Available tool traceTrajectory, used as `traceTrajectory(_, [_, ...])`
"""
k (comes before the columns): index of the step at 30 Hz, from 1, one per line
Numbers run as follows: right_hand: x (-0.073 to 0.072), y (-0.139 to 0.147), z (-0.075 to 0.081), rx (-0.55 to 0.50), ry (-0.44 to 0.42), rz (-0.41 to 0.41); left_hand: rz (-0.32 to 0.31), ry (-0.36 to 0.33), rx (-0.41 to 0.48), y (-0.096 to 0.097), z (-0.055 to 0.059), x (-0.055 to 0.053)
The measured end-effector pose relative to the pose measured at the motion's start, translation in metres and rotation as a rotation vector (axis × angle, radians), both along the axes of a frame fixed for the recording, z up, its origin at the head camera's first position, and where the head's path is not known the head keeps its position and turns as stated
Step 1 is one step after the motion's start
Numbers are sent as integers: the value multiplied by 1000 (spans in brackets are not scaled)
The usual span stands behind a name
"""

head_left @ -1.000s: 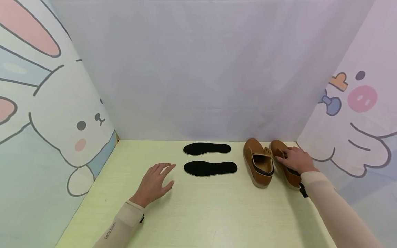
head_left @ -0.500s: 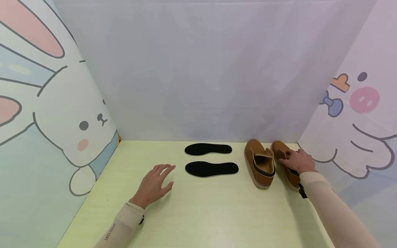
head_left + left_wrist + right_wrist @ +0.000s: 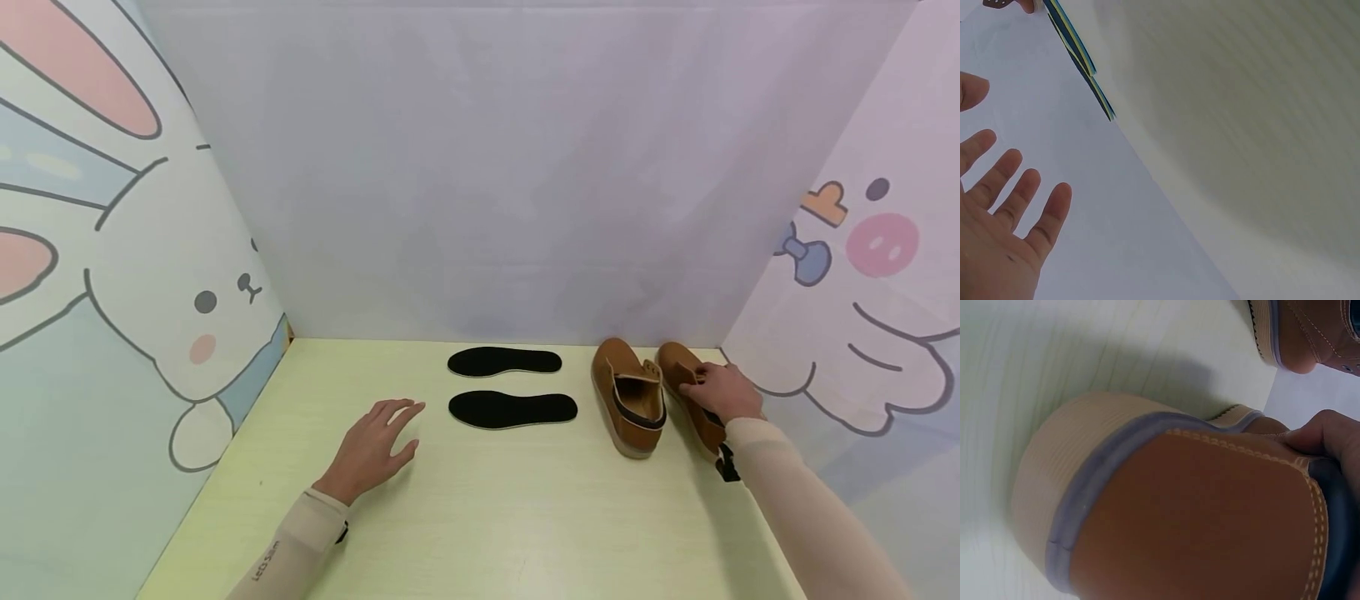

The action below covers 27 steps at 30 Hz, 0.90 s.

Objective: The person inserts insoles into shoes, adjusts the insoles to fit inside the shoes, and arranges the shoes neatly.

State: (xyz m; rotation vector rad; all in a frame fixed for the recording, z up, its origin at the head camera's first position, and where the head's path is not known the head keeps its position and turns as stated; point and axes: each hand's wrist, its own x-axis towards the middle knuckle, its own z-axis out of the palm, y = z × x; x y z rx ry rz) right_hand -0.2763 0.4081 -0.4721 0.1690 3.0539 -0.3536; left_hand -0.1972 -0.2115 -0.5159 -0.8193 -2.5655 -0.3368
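Observation:
In the head view my left hand [image 3: 366,450] is held over the table, fingers apart and relaxed, with nothing in it. Its nearest things are two black insoles, the nearer insole [image 3: 513,409] and the farther insole [image 3: 504,361], lying flat side by side. At the right, my right hand [image 3: 726,393] grips a brown shoe [image 3: 677,360] around its opening. The right wrist view shows that shoe's heel [image 3: 1197,512] close up, with my thumb [image 3: 1329,434] against its side; the other fingertips are hidden. Another brown shoe [image 3: 637,437] stands just left of it, its opening visible.
A pale wall [image 3: 480,183] rises behind the table's back edge. Side panels with a rabbit drawing [image 3: 150,283] and a pig drawing [image 3: 882,244] flank the pale yellow table [image 3: 465,517]. Both shoes stand near the right panel.
The head view has shifted slightly. My right hand's fingers look a little more drawn in on the shoe. The left hand, insoles and shoes stay where they were.

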Motion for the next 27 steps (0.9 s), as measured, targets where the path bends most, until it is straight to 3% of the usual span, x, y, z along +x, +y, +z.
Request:
traceTrajectory(14, [9, 2, 15, -41, 157, 17, -28, 29, 3, 0, 2, 1])
traceTrajectory(27, [22, -6, 68, -16, 265, 53, -36, 33, 14, 2, 7, 3])
